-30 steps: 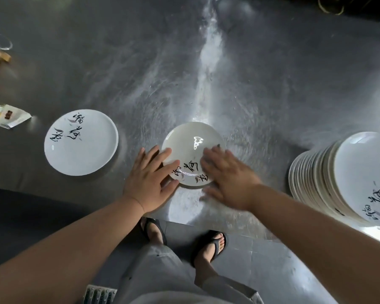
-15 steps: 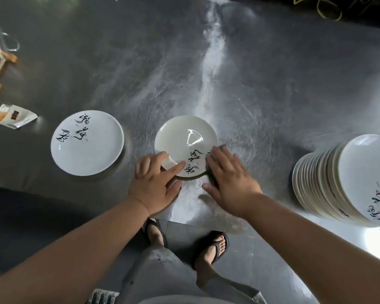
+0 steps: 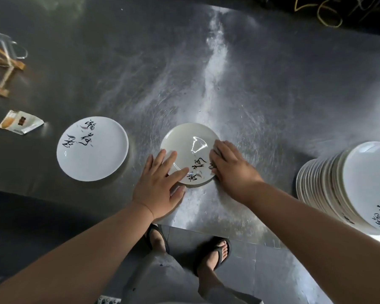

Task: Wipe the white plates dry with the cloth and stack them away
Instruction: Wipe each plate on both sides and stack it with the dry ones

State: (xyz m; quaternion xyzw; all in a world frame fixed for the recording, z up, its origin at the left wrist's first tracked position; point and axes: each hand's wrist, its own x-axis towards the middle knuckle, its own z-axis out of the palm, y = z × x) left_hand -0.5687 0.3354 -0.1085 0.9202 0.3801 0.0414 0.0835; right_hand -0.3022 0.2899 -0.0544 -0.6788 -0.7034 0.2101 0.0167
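**Both hands flat on centre plate, near table edge**

Scratched steel table [image 3: 206,73] fills most of the view, glare streak down its middle. Tall stack of white plates [image 3: 360,183] stands at the right edge of the table, leaning in the wide lens, black brush lettering on the top one. Single white plate [image 3: 92,150] with the same lettering lies flat on the left, well apart from the hands.

Centre plate [image 3: 191,141] lies flat on the table close to the near edge, between the two hands, lettering toward the person, bright reflection in its well. Left hand [image 3: 160,187] lies on its near-left rim: fingers straight and spread, fingertips on the plate, thumb off the rim on the table side, nothing gripped. Right hand [image 3: 233,170] covers its right side: fingers together, only slightly bent, laid flat across the rim and pressing down. A dark sliver shows under its palm edge; cannot tell if that is the cloth.

Far left of the table: wooden stand [image 3: 2,71] with a clear glass jug [image 3: 9,44] behind it, and a small torn packet [image 3: 20,122] lying flat nearer the lone plate. Below the table edge, feet in black sandals [image 3: 215,253] on a grey tiled floor
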